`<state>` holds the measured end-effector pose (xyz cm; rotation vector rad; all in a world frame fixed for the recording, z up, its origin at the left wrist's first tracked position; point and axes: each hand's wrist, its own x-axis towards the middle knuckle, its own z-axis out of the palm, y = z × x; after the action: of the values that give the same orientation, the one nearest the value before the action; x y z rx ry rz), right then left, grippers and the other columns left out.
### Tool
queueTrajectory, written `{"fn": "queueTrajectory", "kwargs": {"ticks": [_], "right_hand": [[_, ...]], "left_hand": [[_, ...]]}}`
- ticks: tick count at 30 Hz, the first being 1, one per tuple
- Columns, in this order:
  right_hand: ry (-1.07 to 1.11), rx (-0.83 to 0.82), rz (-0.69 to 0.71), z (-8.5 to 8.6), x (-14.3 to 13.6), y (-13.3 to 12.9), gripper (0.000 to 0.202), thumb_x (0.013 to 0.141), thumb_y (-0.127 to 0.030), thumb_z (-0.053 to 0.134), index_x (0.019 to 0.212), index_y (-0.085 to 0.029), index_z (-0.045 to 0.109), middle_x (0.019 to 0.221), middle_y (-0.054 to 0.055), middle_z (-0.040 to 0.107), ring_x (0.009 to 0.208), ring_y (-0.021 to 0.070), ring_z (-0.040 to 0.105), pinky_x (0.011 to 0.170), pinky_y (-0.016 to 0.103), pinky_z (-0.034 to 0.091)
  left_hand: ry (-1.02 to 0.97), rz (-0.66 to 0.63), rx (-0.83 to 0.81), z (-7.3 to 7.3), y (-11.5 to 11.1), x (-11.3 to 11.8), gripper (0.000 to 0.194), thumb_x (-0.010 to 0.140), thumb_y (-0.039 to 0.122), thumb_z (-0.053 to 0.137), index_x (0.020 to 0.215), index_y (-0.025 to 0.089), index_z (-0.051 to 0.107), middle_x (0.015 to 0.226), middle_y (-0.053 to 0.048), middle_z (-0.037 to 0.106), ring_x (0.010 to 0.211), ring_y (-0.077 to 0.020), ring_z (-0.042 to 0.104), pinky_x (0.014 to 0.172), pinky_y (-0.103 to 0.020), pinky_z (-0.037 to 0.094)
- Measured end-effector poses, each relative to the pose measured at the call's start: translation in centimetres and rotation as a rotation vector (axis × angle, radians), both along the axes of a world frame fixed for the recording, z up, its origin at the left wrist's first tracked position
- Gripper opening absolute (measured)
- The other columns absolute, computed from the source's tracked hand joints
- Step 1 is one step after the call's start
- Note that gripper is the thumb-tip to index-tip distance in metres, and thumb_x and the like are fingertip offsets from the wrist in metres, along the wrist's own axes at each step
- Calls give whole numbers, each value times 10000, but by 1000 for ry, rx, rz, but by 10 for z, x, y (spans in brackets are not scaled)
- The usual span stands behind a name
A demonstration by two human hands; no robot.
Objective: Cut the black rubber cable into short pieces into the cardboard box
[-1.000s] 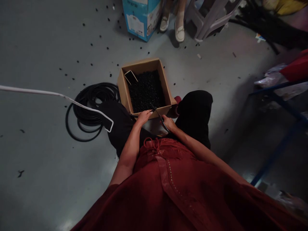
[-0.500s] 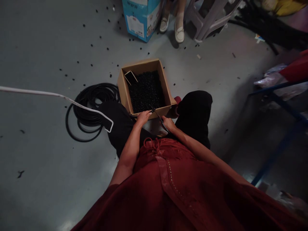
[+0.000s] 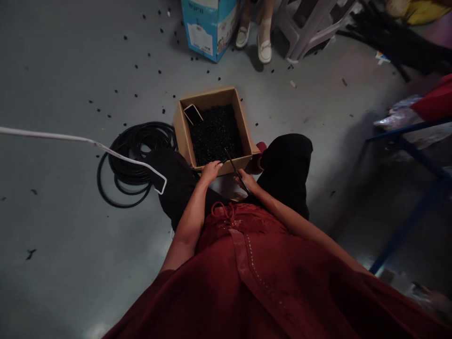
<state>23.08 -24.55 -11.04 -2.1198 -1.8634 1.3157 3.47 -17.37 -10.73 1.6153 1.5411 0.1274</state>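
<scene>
Left hand: The left hand (image 3: 211,172) has its fingers closed, pinching a thin black cord (image 3: 223,161) at the near edge of the brown box. The cord is small and dark, so its shape is hard to see.
Right hand: The right hand (image 3: 246,180) is curled around the handles of the scissors (image 3: 234,168).
Scissors: They slant up and to the left, with the tips over the near side of the brown box. I cannot tell if the blades touch each other.
Brown box: The brown box (image 3: 181,134) sits open on the floor (image 3: 63,188), in front of the knees.
Inside the box: There is a big heap of little black bits (image 3: 217,134). A small dark thing with a pale edge (image 3: 193,114) leans in the far left corner.
Black coil: A big loopy black coil (image 3: 129,172) lies on the floor, left of the brown box, near the left knee (image 3: 169,176).
White rod: A long white rod (image 3: 70,137) comes in from the left, and its bent end shows over the left knee.
Far side: A blue box (image 3: 201,30) stands near two white shoes (image 3: 264,51) on another person's feet. A pale stool (image 3: 300,35) is beside them.
Right side: There is a pile of long black strips (image 3: 399,40) and a blue metal frame (image 3: 406,230).
</scene>
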Motion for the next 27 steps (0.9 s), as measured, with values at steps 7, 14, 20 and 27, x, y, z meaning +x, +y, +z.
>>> {"fn": "queueTrajectory", "kwargs": {"ticks": [7, 14, 20, 27], "right_hand": [[149, -22, -5, -5, 0, -4, 421, 872, -341, 537, 1258, -174, 520, 1057, 95, 692, 920, 231, 623, 792, 307, 454], [154, -27, 12, -8, -3, -3, 439, 876, -317, 534, 1281, -151, 513, 1134, 124, 675, 974, 235, 616, 849, 316, 453], [150, -28, 3, -6, -3, -1, 394, 865, -318, 542, 1229, -166, 534, 1082, 109, 687, 939, 234, 613, 829, 318, 459], [172, -16, -8, -7, -3, -1, 404, 871, -326, 543, 1244, -174, 518, 1092, 98, 682, 948, 225, 612, 842, 319, 458]], "left_hand": [[2, -6, 14, -2, 0, 0, 411, 998, 294, 459, 1342, 182, 653, 1394, -88, 646, 1303, -220, 580, 1105, -312, 417], [-13, -36, 5, 2, 0, 1, 417, 998, 288, 458, 1348, 160, 647, 1378, -101, 656, 1283, -217, 598, 1096, -312, 423], [-22, -75, -8, 2, -1, 3, 408, 993, 270, 468, 1343, 171, 652, 1391, -89, 646, 1308, -207, 584, 1103, -296, 412], [-40, -118, -11, 3, -3, 6, 419, 989, 258, 482, 1371, 175, 633, 1422, -76, 619, 1355, -204, 548, 1136, -285, 383]]}}
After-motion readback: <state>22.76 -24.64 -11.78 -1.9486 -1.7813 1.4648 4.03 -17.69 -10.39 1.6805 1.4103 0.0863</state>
